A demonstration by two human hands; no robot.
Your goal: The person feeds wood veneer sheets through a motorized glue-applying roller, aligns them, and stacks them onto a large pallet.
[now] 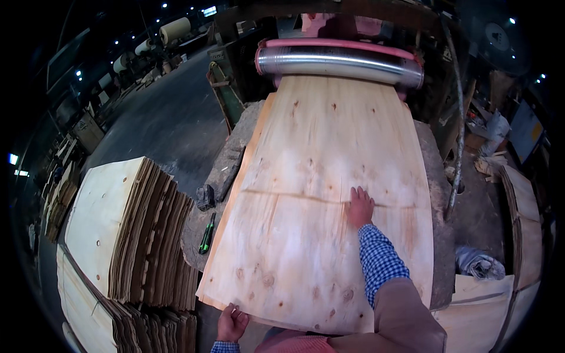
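A pale wood veneer sheet [306, 253] with dark knots lies on top of a stack in front of me. Across its middle runs a seam, and beyond it the veneer surface [329, 135] continues up to the rollers. My right hand [360, 209] rests on the veneer by the seam, fingers stretched forward and holding nothing. At the sheet's near left corner, my left hand [233, 323] has its fingers curled on the edge. The underside of that grip is hidden.
Beyond the veneer is a shiny metal roller [341, 63] with a pink one behind it. A green-and-black utility knife [206, 234] and a small dark block [205, 197] lie left of the stack. Stacked veneers [153, 235] stand at left; more sheets [479, 306] lie at right beside crumpled plastic [479, 263].
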